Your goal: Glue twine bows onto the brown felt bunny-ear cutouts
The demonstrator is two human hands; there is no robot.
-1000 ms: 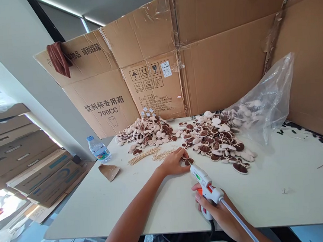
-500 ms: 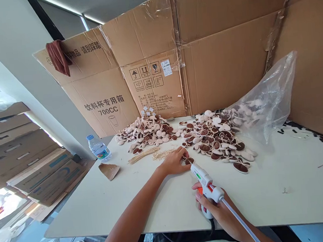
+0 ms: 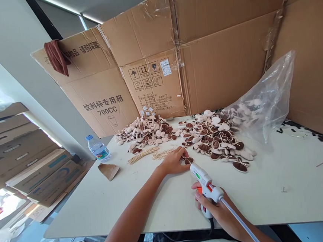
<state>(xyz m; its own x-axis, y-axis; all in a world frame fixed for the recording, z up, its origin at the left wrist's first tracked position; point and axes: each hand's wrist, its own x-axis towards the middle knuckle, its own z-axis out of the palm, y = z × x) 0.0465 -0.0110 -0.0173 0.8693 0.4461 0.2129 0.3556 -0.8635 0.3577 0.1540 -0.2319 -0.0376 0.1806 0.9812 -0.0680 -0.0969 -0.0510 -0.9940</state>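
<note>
My right hand (image 3: 209, 203) is wrapped round a white hot glue gun (image 3: 201, 175) with an orange trigger and a long clear glue stick running out of its back. The gun's nozzle points at a small dark brown plush piece (image 3: 189, 160) lying on the table. My left hand (image 3: 174, 161) holds that plush piece down with closed fingers, which partly cover it. Left of this hand lie a bundle of cream cords (image 3: 143, 155) and a looser heap of short cords (image 3: 161, 155). Whether glue shows at the nozzle, I cannot tell.
Two heaps of brown and pale plush pieces, a left heap (image 3: 148, 131) and a right heap (image 3: 215, 135), lie at the back. A clear plastic bag (image 3: 274, 97) adjoins the right one. A water bottle (image 3: 98, 148) and cardboard scrap (image 3: 108, 171) sit left. Tall cardboard (image 3: 229, 63) walls the table (image 3: 101, 207).
The whole view has shifted very slightly. Both hands, the glue gun and the plush piece keep the same positions relative to one another.
</note>
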